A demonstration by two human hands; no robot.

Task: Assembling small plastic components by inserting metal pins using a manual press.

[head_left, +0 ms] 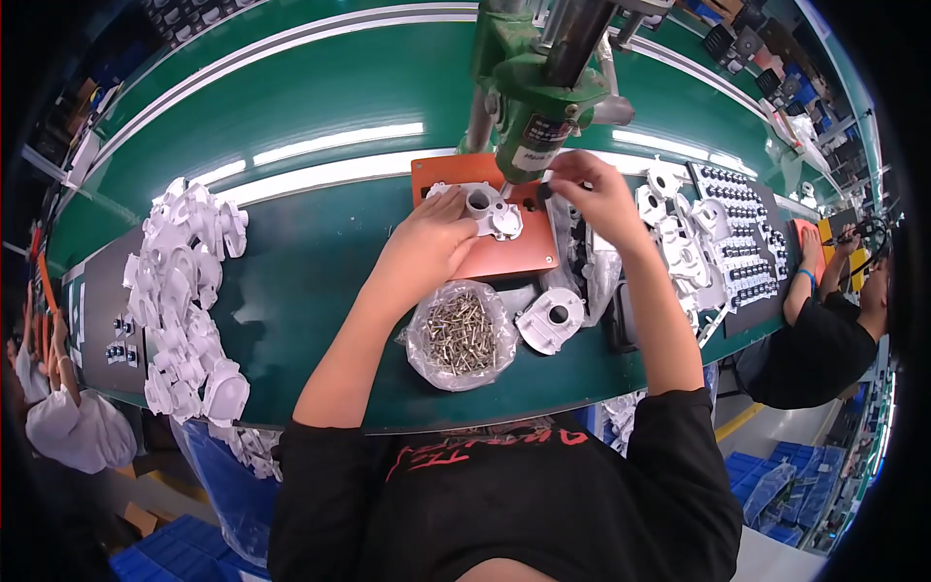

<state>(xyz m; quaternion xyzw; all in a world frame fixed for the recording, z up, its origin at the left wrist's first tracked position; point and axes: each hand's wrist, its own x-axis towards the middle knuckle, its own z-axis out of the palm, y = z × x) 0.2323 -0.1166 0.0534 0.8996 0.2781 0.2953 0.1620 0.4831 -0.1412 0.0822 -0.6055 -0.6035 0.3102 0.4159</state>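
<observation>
I see my left hand (pixel 436 238) lying flat on a white housing (pixel 490 210), fingers spread over its left end and pressing it down rather than closed around it. The housing sits on an orange plate (pixel 514 257) at the middle of the green bench (pixel 320 262). My right hand (pixel 592 194) is up beside the green driver (pixel 538 92) that hangs over the plate, its fingertips pinched on a small dark part (pixel 545 192) just right of the housing. The driver's body blocks my look at the far edge of the plate.

Near me, an open bag of screws (pixel 461 335) lies just below the plate, with another white housing (pixel 551 320) beside it on the right. A heap of white housings (pixel 189 301) fills the bench well off to the left. To the right sit more white parts (pixel 679 238) and a dark tray (pixel 742 233) of small pieces. A person in black (pixel 824 339) works at the far right end.
</observation>
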